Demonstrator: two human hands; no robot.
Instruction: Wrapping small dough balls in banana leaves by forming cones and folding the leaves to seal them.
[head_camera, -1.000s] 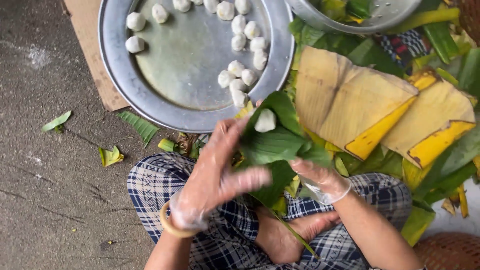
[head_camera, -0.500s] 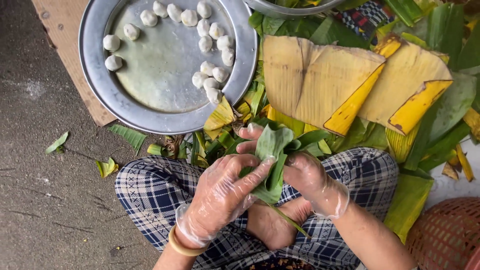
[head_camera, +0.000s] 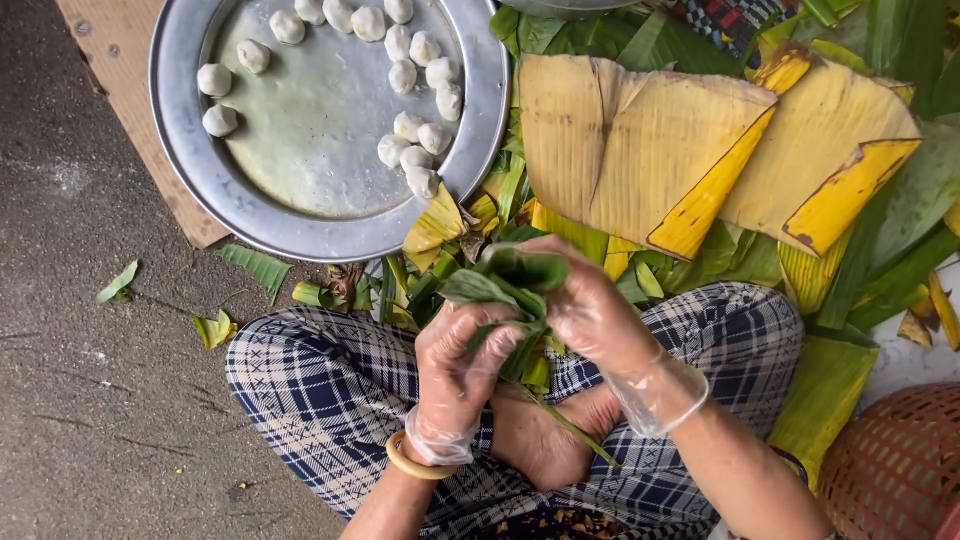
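One dumpling wrap underway: my left hand (head_camera: 462, 362) and right hand (head_camera: 592, 312), both gloved, clamp folded green banana leaf (head_camera: 505, 285) over lap, fold unfinished. About fifteen white dough balls (head_camera: 417, 128) wait unwrapped on round metal tray (head_camera: 190, 150) at 11 o'clock; yellowed leaves (head_camera: 640, 140) at 1 o'clock.

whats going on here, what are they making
A person sits cross-legged on the ground, folding a green leaf with both gloved hands. The left hand and right hand both have a grip on it, above the lap. A round metal tray of white dough balls lies in front, beside a pile of yellowed leaves.
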